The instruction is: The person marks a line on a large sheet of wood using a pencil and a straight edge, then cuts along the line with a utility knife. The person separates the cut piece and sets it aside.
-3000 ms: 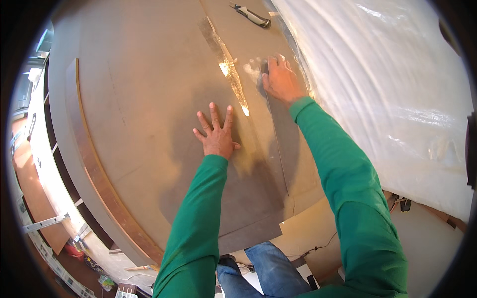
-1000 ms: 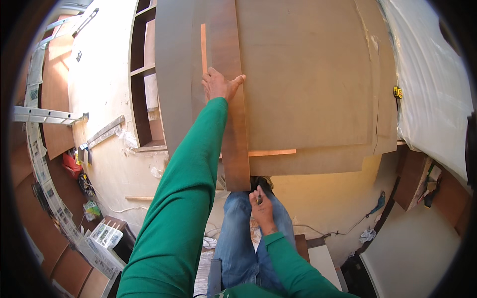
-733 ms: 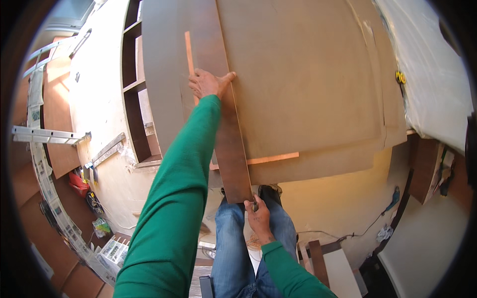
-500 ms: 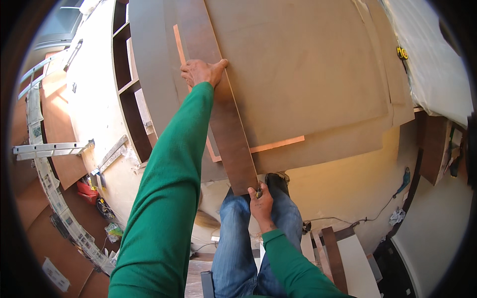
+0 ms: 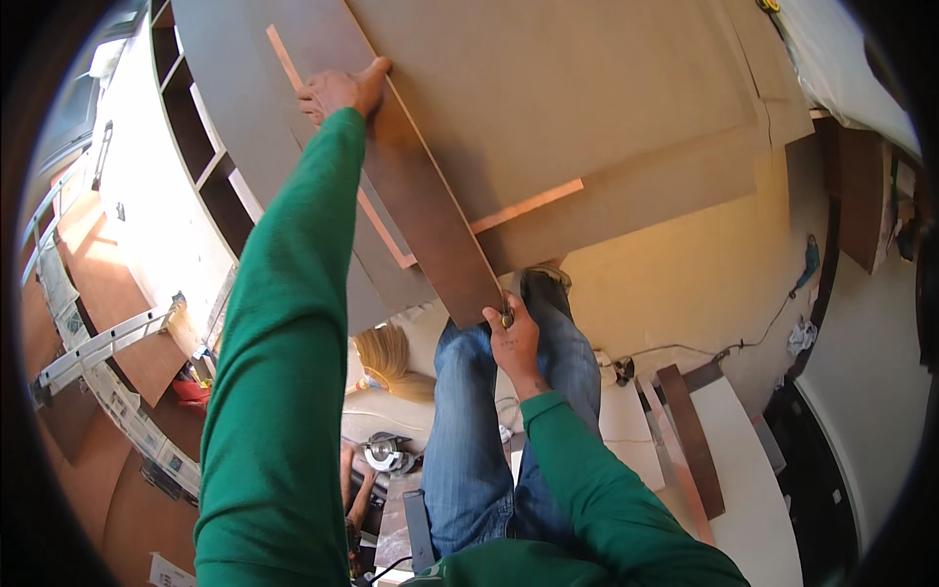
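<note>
A long dark-brown wooden board (image 5: 430,196) lies at a slant across large grey-brown sheets (image 5: 587,88), its near end reaching over my knees. My left hand (image 5: 342,93) spans the board farther up, thumb at its right edge and fingers over the left. At the near right corner, my right hand (image 5: 515,338) grips the board's end. A small dark and gold-coloured thing shows at its fingers; I cannot tell what it is. Under the board, an orange-brown strip (image 5: 528,205) sticks out to the right, and another strip (image 5: 386,227) runs along its left side.
A shelf-like frame (image 5: 191,117) and a ladder (image 5: 103,347) are at left. Below are a straw-coloured broom (image 5: 396,357), a circular saw (image 5: 384,453) and another person's bare forearm (image 5: 360,509). A cable (image 5: 675,347) and a teal power tool (image 5: 810,264) lie at right.
The view has shifted, so the board and sheets appear higher and farther left. Both hands keep their hold on the board. The circular saw and the other person's arm have come into view.
</note>
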`<action>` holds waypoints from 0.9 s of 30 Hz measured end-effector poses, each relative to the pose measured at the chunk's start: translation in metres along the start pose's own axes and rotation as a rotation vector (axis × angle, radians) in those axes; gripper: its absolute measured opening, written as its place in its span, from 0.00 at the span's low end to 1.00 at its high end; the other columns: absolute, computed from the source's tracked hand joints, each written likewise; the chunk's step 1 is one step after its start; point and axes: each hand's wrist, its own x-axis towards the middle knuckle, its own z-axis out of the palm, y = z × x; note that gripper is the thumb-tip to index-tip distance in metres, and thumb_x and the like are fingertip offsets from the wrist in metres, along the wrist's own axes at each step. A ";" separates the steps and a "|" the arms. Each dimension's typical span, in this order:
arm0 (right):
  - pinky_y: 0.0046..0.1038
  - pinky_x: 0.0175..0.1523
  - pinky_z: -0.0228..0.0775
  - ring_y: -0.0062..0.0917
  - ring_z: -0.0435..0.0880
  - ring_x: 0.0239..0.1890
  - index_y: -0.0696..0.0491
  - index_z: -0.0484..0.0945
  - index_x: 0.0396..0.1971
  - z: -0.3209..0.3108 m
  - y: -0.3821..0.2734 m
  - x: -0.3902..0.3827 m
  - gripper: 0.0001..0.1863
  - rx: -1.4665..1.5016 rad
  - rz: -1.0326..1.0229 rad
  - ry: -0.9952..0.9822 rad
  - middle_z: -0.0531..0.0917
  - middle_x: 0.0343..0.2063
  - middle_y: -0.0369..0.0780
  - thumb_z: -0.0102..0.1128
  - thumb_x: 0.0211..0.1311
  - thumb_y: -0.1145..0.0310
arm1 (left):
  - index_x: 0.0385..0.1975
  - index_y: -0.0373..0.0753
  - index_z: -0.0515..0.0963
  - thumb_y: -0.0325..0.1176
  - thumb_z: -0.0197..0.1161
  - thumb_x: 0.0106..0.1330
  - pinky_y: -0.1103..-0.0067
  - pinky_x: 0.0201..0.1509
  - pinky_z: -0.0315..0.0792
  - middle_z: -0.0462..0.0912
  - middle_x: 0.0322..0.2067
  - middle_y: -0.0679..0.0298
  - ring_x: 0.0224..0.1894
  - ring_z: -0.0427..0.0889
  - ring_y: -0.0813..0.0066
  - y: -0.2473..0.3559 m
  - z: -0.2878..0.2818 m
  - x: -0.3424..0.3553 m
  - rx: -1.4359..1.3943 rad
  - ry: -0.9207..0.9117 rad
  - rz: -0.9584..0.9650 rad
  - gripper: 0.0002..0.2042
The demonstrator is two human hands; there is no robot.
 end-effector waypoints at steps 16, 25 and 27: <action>0.31 0.55 0.78 0.33 0.88 0.47 0.58 0.79 0.58 -0.003 -0.012 -0.003 0.25 0.066 0.017 0.007 0.89 0.44 0.46 0.70 0.71 0.55 | 0.65 0.22 0.74 0.81 0.60 0.52 0.56 0.76 0.57 0.66 0.69 0.29 0.74 0.59 0.35 -0.016 0.016 0.035 0.202 -0.085 0.154 0.60; 0.32 0.55 0.77 0.31 0.88 0.46 0.58 0.79 0.58 -0.009 -0.018 0.001 0.25 0.106 0.114 -0.053 0.89 0.44 0.45 0.69 0.71 0.56 | 0.68 0.23 0.70 0.77 0.63 0.52 0.55 0.76 0.59 0.66 0.69 0.30 0.74 0.60 0.35 -0.011 0.024 0.033 0.295 -0.094 0.178 0.59; 0.34 0.54 0.78 0.36 0.89 0.48 0.56 0.79 0.59 -0.009 -0.010 0.001 0.23 0.036 0.078 -0.037 0.89 0.45 0.47 0.70 0.69 0.60 | 0.68 0.23 0.69 0.76 0.64 0.52 0.55 0.76 0.59 0.66 0.69 0.31 0.74 0.61 0.35 -0.008 0.023 0.034 0.331 -0.085 0.178 0.59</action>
